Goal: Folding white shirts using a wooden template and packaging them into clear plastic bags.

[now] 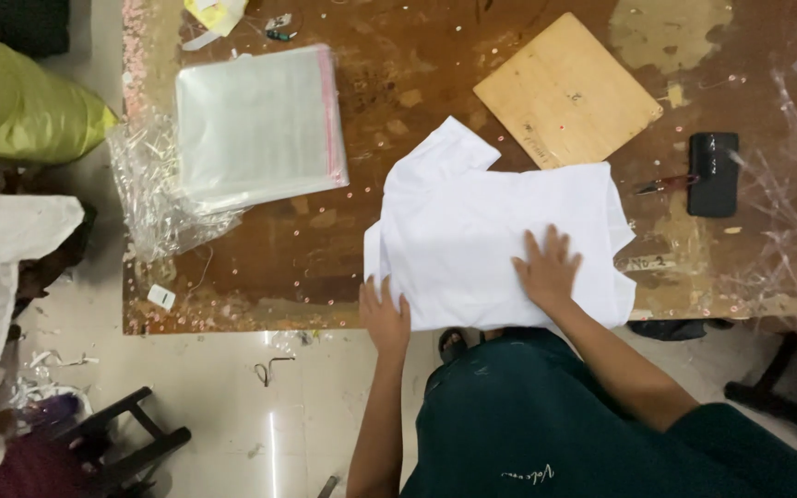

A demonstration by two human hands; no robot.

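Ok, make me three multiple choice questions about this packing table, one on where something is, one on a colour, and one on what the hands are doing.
1. Where does the wooden board lie?
A. on the floor
B. on the table beyond the white garment
C. under the stack of clear bags

2. What colour is the strip along one edge of the clear bags?
A. red
B. blue
C. black

3. How are the two hands placed?
A. both raised off the table
B. both gripping scissors
C. both pressed flat, fingers spread

Answers: 1 B, the board sits on the brown table past the garment. 2 A, a red strip runs down the stack's right edge. 3 C, the right hand lies open on the garment and the left hand rests flat at its near edge.
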